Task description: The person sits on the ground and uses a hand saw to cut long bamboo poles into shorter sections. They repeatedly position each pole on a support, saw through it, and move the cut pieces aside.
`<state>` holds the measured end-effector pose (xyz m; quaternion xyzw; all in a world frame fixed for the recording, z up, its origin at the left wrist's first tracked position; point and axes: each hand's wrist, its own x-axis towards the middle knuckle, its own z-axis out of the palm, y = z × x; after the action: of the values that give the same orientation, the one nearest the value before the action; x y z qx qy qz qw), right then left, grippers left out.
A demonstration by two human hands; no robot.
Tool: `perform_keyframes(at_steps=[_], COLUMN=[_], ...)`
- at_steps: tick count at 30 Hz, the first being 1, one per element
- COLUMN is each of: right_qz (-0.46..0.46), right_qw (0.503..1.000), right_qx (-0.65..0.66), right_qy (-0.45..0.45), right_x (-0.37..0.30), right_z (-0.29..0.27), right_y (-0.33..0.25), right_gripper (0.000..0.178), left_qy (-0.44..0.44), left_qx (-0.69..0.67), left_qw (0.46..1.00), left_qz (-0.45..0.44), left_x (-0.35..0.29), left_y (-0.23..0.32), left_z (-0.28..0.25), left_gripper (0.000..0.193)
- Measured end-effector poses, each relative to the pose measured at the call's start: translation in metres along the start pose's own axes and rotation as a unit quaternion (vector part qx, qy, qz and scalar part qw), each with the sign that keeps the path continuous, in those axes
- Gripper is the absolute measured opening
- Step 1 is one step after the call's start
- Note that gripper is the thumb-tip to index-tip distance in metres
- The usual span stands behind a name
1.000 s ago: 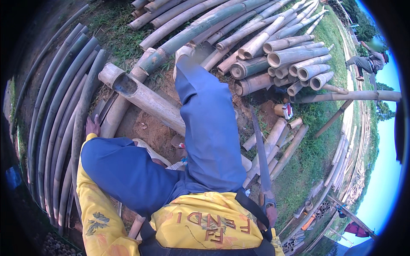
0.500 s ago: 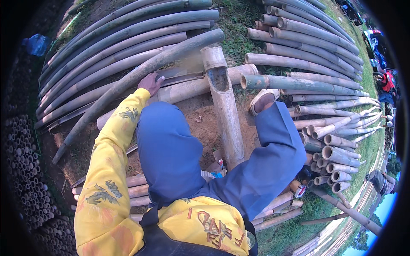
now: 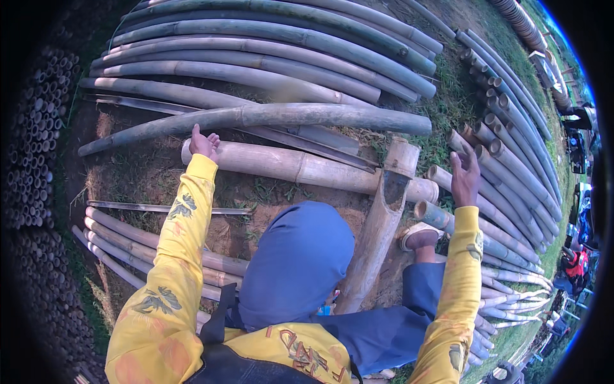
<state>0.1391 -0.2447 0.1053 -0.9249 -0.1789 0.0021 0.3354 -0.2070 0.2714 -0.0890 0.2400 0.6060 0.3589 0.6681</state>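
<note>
The left hand (image 3: 204, 144) is being held spread near a long pole (image 3: 332, 115), upper left; the right hand (image 3: 465, 179) too, upper right.

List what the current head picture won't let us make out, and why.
Head view: lower end of the notched pole, hidden by the trousers.
Head view: whether the left hand touches the pale pole, any contact hidden by the hand itself.
Head view: what the far red thing is, too small and blurred.
</note>
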Motion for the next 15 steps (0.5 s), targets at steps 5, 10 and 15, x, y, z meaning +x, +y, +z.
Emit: perform_keyframes(at_steps=[5,10,15], right_qz=[0.148,0.22,0.106], right_qw=[0.976,0.965,0.988], right_qx=[-0.109,-0.07,0.1], right_qy=[-0.115,-0.127,-0.051], right_x=[0.124,0.169,0.151], right_z=[0.109,0.112,0.128], right_y=[0.082,0.147,0.148], right_gripper=[0.089,0.08,0.049], left_qy=[-0.039,-0.047,0.054], left_qx=[0.076,0.102,0.115], left_qw=[0.993,0.988,0.99], left_qz=[-0.086,-0.102,-0.056], left_x=[0.025,0.016,0.029], left_y=[0.027,0.011,0.005], left_z=[0.002,0.051,0.06], left_gripper=[0.097,0.086,0.076])
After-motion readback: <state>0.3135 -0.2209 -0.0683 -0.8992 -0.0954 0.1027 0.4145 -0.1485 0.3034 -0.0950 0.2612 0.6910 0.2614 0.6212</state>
